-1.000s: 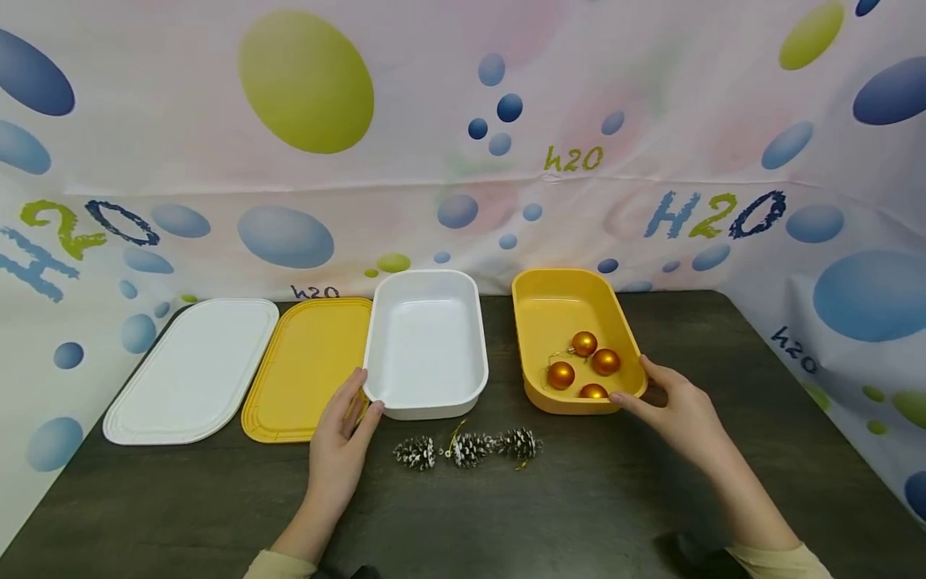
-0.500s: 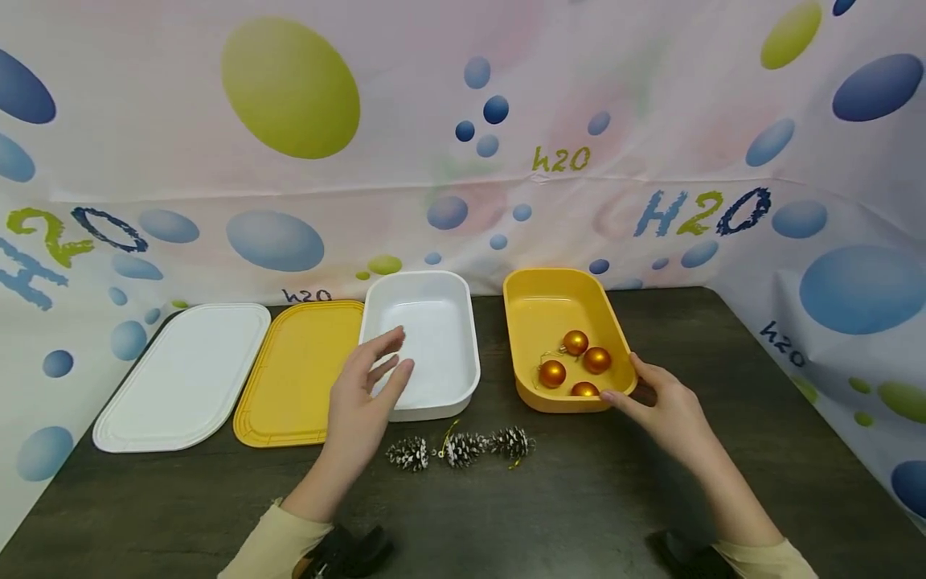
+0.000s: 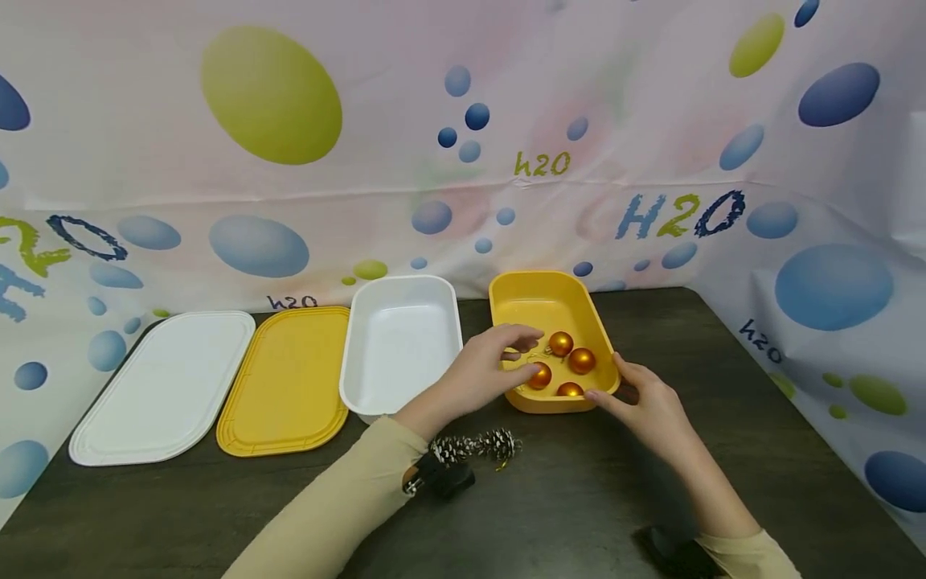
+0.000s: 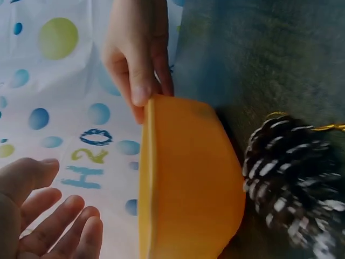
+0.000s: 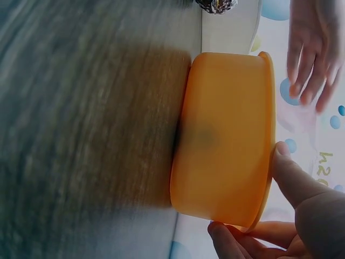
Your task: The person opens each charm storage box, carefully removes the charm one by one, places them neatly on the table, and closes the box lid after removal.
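My right hand (image 3: 651, 414) holds the near right corner of a yellow plastic container (image 3: 550, 406), thumb at the front rim and fingers along the side. Inside lie several shiny gold Christmas balls (image 3: 581, 360), grouped toward the near end. Over the left rim of that container reaches my left hand (image 3: 488, 362), fingers loosely bent and apart, with nothing in them; its thumb tip overlaps one ball in the head view. In the right wrist view the left hand (image 5: 315, 54) hangs above rim height. Snow-tipped pine cones (image 3: 499, 444) lie on the table in front, partly hidden by the left wrist.
To the left of the yellow container stands a white container (image 3: 398, 354) of like shape. Further left a yellow lid (image 3: 285, 382) and a white lid (image 3: 166, 386) lie flat on the dark table (image 3: 564, 515). A patterned cloth (image 3: 391, 185) hangs behind.
My left hand has left the white container's near left corner and swung right, across it, to above the yellow container. The right hand keeps its hold; the head view has turned slightly right.
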